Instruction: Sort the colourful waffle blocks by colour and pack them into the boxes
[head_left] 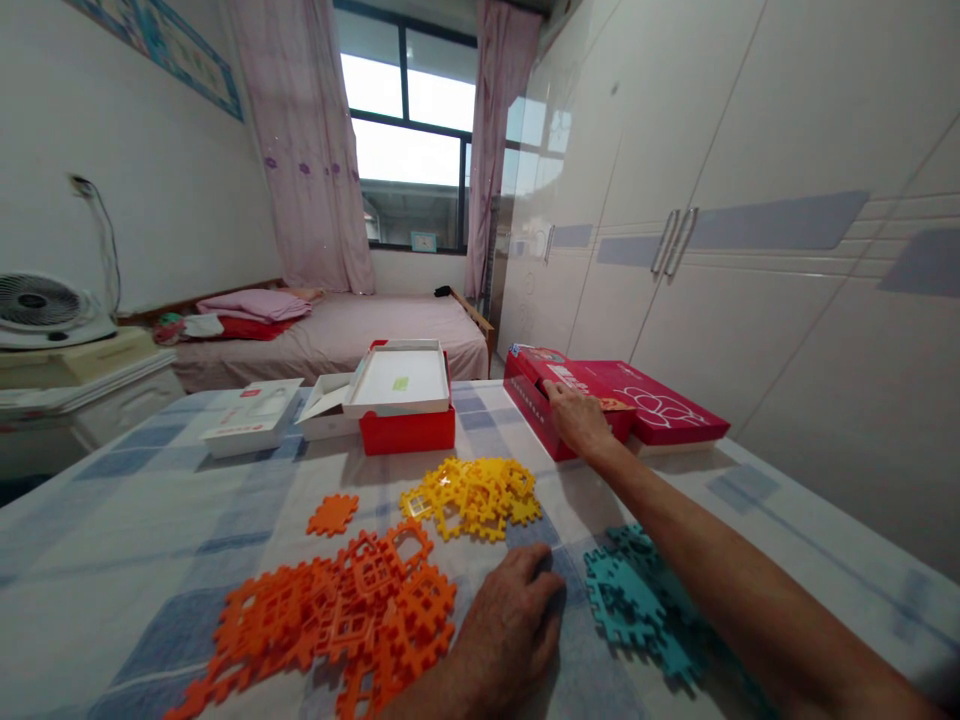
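Observation:
My left hand (517,610) rests on the tablecloth, its fingers loosely bent and nothing visible in them. It lies between a heap of orange interlocking plastic building pieces (337,610) and a pile of teal pieces (626,595), partly covered by my right forearm. Yellow pieces (476,495) of the same notched kind are heaped just beyond it. Farther out, my right hand (576,418) is at a red cardboard box (540,410), fingers closed over its upper edge; the fingertips are partly hidden.
A flat crimson box (660,400) lies at the right. Behind the yellow heap stands a red box (409,432) with a white tray (401,380) on top. White boxes (255,420) sit to its left. One orange piece (332,514) lies apart. Beyond the table is a bed (390,330).

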